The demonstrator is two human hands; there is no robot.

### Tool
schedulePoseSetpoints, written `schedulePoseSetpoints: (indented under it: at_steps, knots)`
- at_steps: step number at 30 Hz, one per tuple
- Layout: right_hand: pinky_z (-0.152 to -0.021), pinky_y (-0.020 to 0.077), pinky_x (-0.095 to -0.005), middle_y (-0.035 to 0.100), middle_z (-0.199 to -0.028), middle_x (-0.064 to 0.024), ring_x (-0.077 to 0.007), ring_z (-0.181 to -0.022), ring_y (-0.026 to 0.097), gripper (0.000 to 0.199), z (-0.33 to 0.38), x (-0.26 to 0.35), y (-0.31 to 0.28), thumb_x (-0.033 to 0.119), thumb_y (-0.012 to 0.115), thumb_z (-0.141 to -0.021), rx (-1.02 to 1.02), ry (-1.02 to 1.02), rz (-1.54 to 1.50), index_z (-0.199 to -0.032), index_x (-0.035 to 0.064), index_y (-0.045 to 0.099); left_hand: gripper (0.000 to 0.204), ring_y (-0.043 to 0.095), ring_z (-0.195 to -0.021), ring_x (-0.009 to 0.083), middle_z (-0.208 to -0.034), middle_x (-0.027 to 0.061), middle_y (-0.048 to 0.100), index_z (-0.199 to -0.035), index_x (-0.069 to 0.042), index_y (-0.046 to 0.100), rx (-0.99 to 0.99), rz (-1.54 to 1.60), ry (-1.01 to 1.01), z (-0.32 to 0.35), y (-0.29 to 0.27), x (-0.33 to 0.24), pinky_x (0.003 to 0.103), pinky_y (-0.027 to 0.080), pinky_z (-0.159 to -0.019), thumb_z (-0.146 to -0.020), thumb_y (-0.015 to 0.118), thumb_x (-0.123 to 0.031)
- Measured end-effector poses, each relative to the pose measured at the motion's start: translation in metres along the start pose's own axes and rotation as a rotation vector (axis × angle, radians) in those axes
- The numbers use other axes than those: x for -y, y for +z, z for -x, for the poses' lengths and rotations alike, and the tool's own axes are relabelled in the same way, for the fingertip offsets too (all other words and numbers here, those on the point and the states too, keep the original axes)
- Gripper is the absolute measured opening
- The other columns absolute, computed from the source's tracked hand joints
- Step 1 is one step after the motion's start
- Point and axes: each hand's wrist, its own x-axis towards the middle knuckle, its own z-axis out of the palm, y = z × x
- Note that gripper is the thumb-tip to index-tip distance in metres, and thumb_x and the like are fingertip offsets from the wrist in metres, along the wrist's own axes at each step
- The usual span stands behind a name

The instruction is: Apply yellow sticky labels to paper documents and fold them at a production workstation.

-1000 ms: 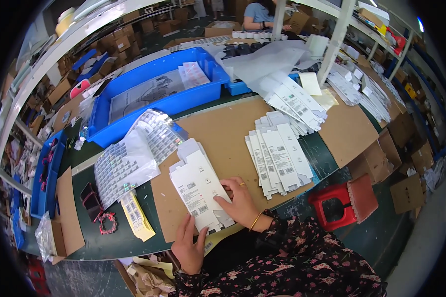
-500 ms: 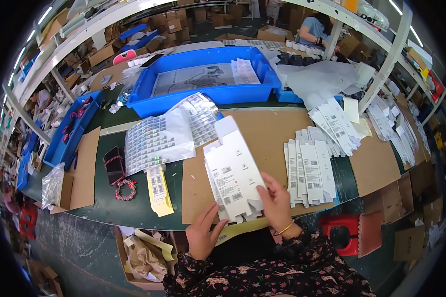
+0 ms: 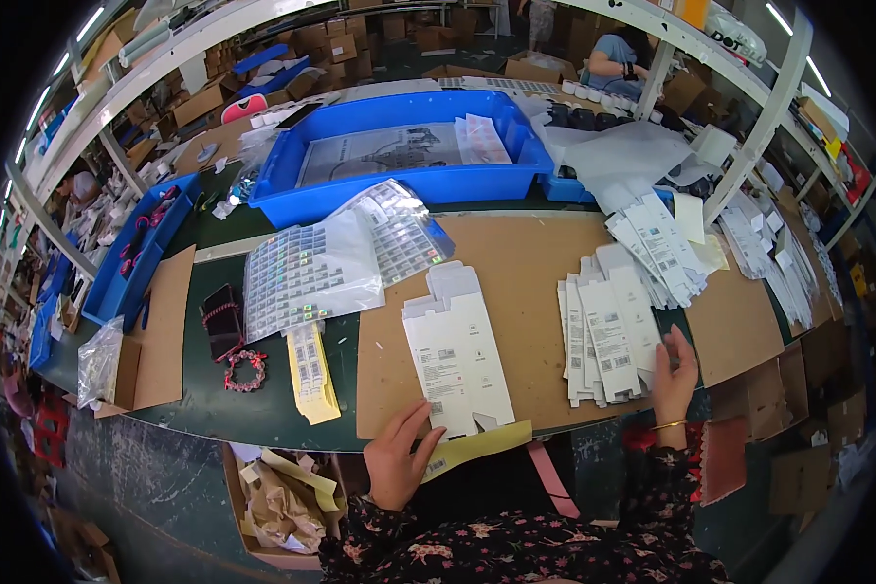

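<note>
A stack of flat white folding cartons (image 3: pixel 457 355) lies on a brown cardboard sheet (image 3: pixel 526 263) in front of me. My left hand (image 3: pixel 399 457) rests with its fingertips on the near edge of that stack, beside a yellow paper strip (image 3: pixel 477 448). My right hand (image 3: pixel 674 375) has its fingers spread on the right side of a second fanned pile of flat white cartons (image 3: pixel 608 331). Neither hand has anything lifted off the bench.
Clear bags of small label sheets (image 3: pixel 331 258) lie to the left, with a yellow label strip (image 3: pixel 311 375) and a red bracelet (image 3: pixel 244 370). A big blue tray (image 3: pixel 399 180) stands behind. More cartons (image 3: pixel 662 248) lie at right. Another person (image 3: pixel 618 58) sits far back.
My right hand left the carton stack in front of me and moved right onto the fanned pile. My left hand stayed at the near stack's lower edge. The view shifted.
</note>
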Motion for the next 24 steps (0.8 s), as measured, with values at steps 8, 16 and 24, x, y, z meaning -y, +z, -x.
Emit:
schedulePoseSetpoints:
  at_steps: [8,16,24]
  knots:
    - [-0.088,0.055,-0.0336,0.075,-0.105,-0.012,-0.0245,-0.096,0.07,0.023,0.07,0.095,0.088,0.003,0.075,-0.097,0.359,-0.436,0.033,-0.119,0.0005,0.075,0.038,0.063,-0.072,0.0138,-0.1,0.0077,0.073,-0.129,-0.004,0.076,0.054,0.039,-0.08,-0.001,-0.009,-0.005,0.026,0.05,-0.062,-0.093,0.084,-0.008]
    - [-0.102,0.0512,-0.0444,0.075,-0.111,-0.0105,-0.032,-0.107,0.068,0.037,0.113,0.125,0.143,0.022,0.081,-0.096,0.84,-0.692,-0.149,-0.128,0.0061,0.072,0.043,0.057,-0.061,0.007,-0.071,0.0054,0.068,-0.134,-0.004,0.075,0.19,0.229,-0.196,0.007,-0.029,-0.018,0.024,0.045,-0.058,-0.092,0.084,-0.001]
    - [-0.113,0.047,-0.046,0.075,-0.11,-0.008,-0.0299,-0.111,0.068,0.042,0.117,0.116,0.138,0.025,0.08,-0.098,1.097,-0.594,-0.149,-0.136,0.0091,0.07,0.047,0.055,-0.064,0.0031,-0.069,0.0021,0.068,-0.138,-0.003,0.073,0.226,0.371,-0.157,-0.001,-0.032,-0.018,0.021,0.044,-0.059,-0.092,0.081,0.004]
